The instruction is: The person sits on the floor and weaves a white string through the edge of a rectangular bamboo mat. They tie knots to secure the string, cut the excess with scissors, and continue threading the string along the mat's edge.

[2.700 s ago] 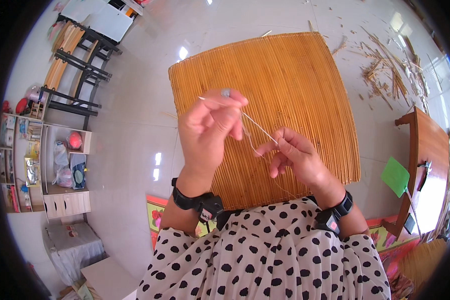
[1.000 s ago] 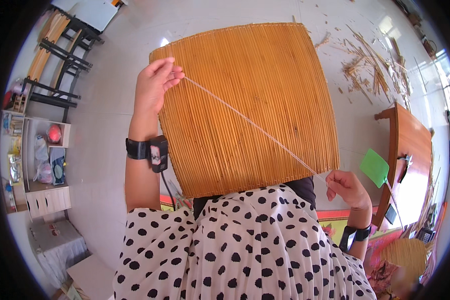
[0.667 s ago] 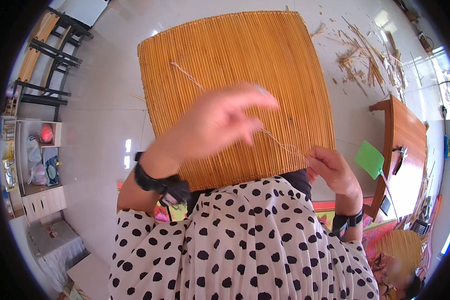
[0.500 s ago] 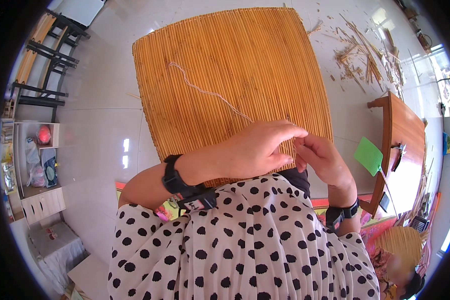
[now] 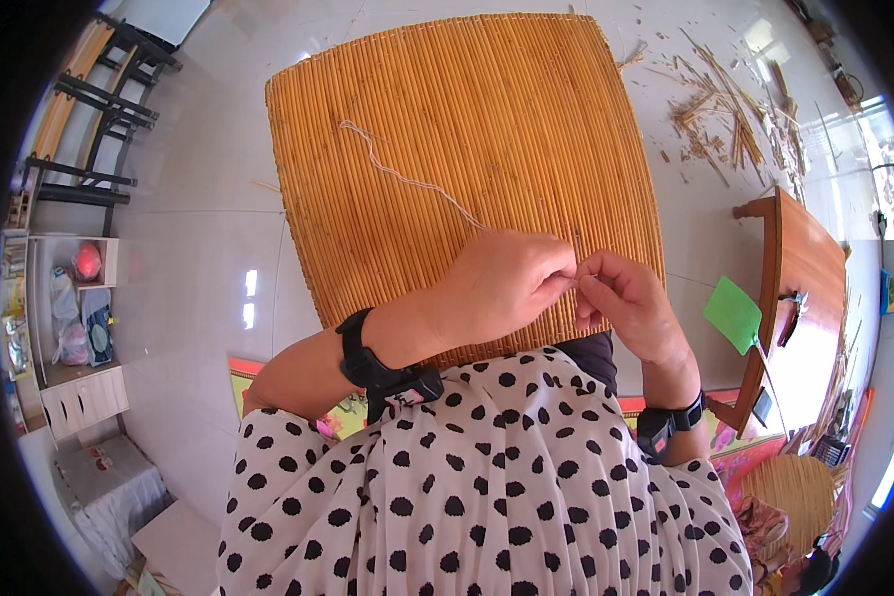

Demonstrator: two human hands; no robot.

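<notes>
A large mat of bound reed stalks lies in front of me, its near edge reaching my lap. Over its lower right part my two hands meet. My left hand is closed in a pinch, its back turned up. My right hand pinches with thumb and forefinger, its tips against the left fingertips. A white thread trails across the mat in a loose loop and runs under my left hand. A short bit of thread shows between the fingertips. Whether a needle is there is too small to tell.
A wooden table with a green fly swatter stands on the right. Broken stalks litter the tiled floor at far right. Folded black-framed furniture and a shelf unit line the left. A person shows partly at lower right.
My left hand has drawn back slightly left and its fingers have curled into a pinch. The right fingertips have come up to meet it. The thread has shifted slightly.
</notes>
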